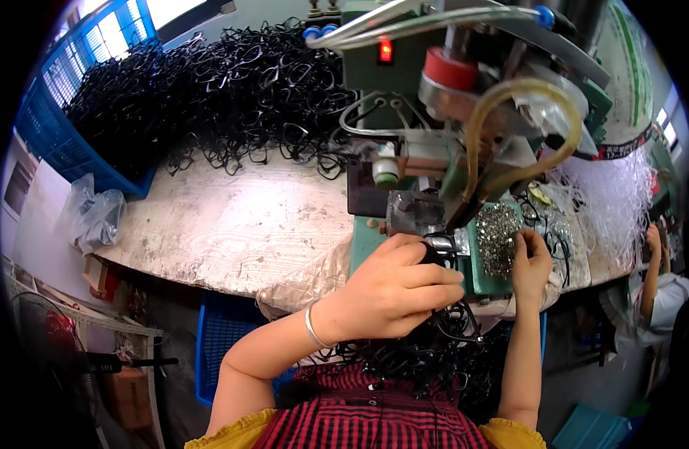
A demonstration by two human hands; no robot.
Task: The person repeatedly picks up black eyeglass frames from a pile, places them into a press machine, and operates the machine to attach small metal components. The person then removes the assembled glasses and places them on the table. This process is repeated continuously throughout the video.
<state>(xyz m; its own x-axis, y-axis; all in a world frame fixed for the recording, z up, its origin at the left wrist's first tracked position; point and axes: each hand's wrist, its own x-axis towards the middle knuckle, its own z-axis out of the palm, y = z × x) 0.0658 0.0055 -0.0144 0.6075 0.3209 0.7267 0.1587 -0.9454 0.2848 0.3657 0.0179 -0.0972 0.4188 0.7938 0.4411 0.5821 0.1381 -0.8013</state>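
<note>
My left hand (393,288), a silver bangle at its wrist, is closed round a black eyeglass frame (432,256) at the metal fixture (412,211) of a green bench machine (363,78). The fingers cover much of that frame. Just to the right, a green tray (494,286) holds a heap of tiny shiny metal parts (498,236). At the tray's right edge is my right hand (534,262), thumb and fingertips pinched together. What lies between those fingertips, if anything, is too small to make out.
A large pile of black eyeglass frames (217,90) covers the back of the worktable (232,217), beside a blue crate (49,138). More black frames (412,363) lie against my lap. A curved yellowish tube (573,123) hangs over the tray. Another person's arm (649,280) shows far right.
</note>
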